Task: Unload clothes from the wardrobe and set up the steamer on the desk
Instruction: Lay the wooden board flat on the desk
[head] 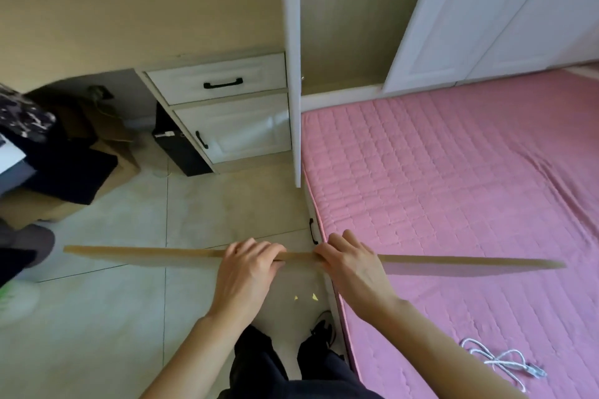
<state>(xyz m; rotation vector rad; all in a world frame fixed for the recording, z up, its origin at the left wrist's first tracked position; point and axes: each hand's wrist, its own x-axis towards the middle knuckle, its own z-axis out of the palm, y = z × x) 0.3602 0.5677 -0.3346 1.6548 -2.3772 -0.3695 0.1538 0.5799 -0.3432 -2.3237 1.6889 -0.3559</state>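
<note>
Held item: long, thin, flat tan wooden board point(146, 254), seen edge-on.
Long axis: level, running left to right across our body.
Left hand point(246, 269): clenched over the board's near edge, just left of its middle.
Right hand point(351, 266): grasping it likewise, just right of the middle.
Open white wardrobe point(340, 26): ahead of both hands, no clothes visible.
Pink quilted bed point(453, 188): right of the hands; the board's right end overhangs it.
Steamer, table: not identifiable.

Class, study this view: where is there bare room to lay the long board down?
Free: the pink bed, bare except a white cable near its front; and the tiled floor between drawers and feet. Crowded: the left, with boxes.
</note>
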